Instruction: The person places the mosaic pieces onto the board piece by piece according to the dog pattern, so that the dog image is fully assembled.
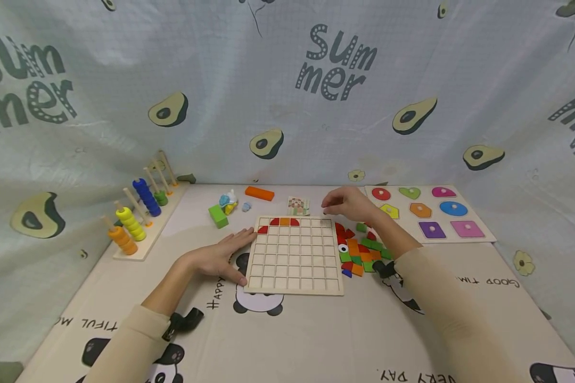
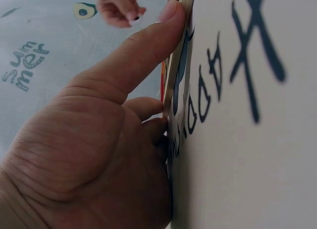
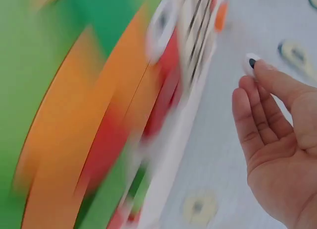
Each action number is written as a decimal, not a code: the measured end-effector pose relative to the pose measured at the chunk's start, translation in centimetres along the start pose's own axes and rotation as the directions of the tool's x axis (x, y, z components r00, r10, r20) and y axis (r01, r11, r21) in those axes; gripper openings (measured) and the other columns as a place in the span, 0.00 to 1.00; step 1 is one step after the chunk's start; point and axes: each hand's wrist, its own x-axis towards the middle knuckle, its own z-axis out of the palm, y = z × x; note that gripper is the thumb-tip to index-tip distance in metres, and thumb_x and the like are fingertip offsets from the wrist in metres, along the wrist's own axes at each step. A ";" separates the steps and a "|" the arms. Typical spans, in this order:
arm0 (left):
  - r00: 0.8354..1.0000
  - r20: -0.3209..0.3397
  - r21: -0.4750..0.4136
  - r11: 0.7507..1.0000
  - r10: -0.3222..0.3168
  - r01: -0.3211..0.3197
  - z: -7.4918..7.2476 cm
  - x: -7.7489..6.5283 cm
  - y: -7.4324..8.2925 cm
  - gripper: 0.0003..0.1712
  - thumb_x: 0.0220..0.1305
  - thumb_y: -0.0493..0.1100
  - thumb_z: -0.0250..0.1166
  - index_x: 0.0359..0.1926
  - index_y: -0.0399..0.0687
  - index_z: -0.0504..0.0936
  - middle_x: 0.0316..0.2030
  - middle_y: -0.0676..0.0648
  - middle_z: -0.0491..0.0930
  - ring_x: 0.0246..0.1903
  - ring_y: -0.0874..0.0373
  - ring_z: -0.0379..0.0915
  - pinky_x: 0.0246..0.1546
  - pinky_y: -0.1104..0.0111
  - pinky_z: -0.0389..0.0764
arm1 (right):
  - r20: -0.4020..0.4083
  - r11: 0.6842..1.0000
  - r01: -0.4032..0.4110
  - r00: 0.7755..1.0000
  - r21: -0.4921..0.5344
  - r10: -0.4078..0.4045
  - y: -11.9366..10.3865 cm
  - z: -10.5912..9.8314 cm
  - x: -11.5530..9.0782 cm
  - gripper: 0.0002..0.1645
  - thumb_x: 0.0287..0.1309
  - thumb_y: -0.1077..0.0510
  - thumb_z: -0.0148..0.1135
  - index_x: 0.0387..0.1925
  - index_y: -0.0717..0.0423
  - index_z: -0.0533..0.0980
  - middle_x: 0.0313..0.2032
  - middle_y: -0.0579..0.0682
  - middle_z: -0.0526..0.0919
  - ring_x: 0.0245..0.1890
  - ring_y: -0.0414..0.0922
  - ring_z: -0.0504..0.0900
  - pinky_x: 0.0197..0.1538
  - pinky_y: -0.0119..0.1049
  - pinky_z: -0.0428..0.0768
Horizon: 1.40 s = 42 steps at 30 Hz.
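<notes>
A wooden grid board (image 1: 287,260) lies in front of me. Red and orange pieces (image 1: 285,221) fill several cells at its upper left. My left hand (image 1: 222,256) rests along the board's left edge, thumb at the near corner and fingers spread toward the far one. Above the far right corner, my right hand (image 1: 348,203) pinches a white round piece with a black dot (image 3: 251,64) between thumb and fingertips. Loose coloured pieces (image 1: 364,254), including another white eye piece (image 1: 343,248), are heaped right of the board, below the right forearm.
A small picture card (image 1: 298,206) lies just beyond the board. At the left stands a peg stacker with coloured rings (image 1: 146,198). A shape puzzle (image 1: 421,226) lies back right. Green (image 1: 218,216) and orange blocks (image 1: 260,193) and a small blue-white figure (image 1: 228,201) sit at the back.
</notes>
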 end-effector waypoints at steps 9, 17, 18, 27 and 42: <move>1.000 0.001 -0.002 1.000 0.018 -0.018 0.1 0.0 0.1 0.66 0.42 0.63 0.75 0.76 0.58 0.46 0.76 0.55 0.34 0.74 0.54 0.25 0.72 0.52 0.35 | 0.090 0.994 0.109 0.990 0.024 -0.111 -5.6 6.3 4.8 0.03 0.56 0.60 0.68 0.33 0.54 0.83 0.28 0.43 0.83 0.29 0.42 0.78 0.33 0.34 0.79; 1.000 0.009 -0.004 1.000 0.016 -0.016 -0.1 0.0 0.1 0.66 0.41 0.63 0.75 0.76 0.58 0.46 0.76 0.56 0.34 0.74 0.55 0.24 0.72 0.53 0.33 | 0.141 0.987 0.075 0.988 -0.139 -0.055 -7.3 9.4 6.4 0.01 0.53 0.59 0.70 0.30 0.51 0.84 0.24 0.41 0.81 0.27 0.40 0.76 0.33 0.32 0.75; 1.000 0.010 -0.006 1.000 0.013 -0.013 -0.1 0.0 0.0 0.67 0.41 0.64 0.75 0.76 0.58 0.46 0.76 0.56 0.34 0.74 0.55 0.24 0.72 0.53 0.33 | 0.138 0.984 0.072 0.989 -0.164 -0.049 -7.4 9.5 6.4 0.02 0.53 0.59 0.70 0.30 0.51 0.84 0.24 0.41 0.81 0.27 0.40 0.76 0.33 0.32 0.75; 1.000 0.007 0.006 1.000 0.022 -0.022 0.0 0.0 -0.2 0.67 0.41 0.64 0.75 0.76 0.58 0.46 0.76 0.56 0.34 0.74 0.56 0.25 0.73 0.53 0.34 | 0.156 0.948 0.115 0.985 -0.297 -0.070 -7.9 10.0 6.3 0.03 0.56 0.59 0.68 0.32 0.51 0.86 0.28 0.41 0.84 0.29 0.38 0.77 0.36 0.30 0.76; 1.000 0.007 0.004 1.000 0.023 -0.023 0.0 -0.3 -0.2 0.66 0.41 0.64 0.75 0.76 0.58 0.46 0.76 0.56 0.35 0.74 0.56 0.25 0.73 0.54 0.34 | 0.141 0.943 0.171 0.981 -0.287 -0.135 -8.3 9.3 5.1 0.08 0.59 0.61 0.65 0.39 0.54 0.85 0.36 0.45 0.85 0.34 0.39 0.79 0.41 0.31 0.79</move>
